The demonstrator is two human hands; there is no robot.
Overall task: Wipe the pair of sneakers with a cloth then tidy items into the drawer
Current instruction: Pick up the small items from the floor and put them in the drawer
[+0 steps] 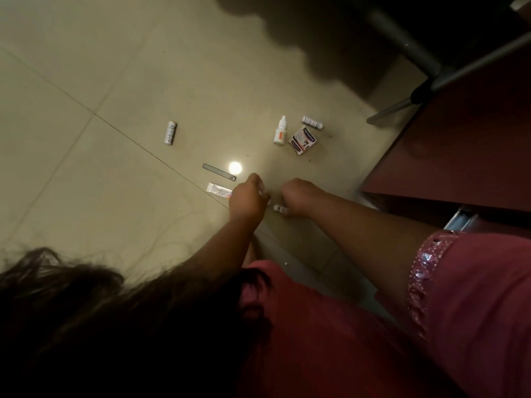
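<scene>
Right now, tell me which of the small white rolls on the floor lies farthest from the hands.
The roll alone at the left, beyond the tile seam. Another roll lies beside the dropper bottle, and a third sits right at the right hand.

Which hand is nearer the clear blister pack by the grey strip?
Left. The left hand is right beside the blister pack, nearly touching its end. The right hand lies farther off, beyond the left hand.

Bare floor (86,67) left of roll (170,133)
</scene>
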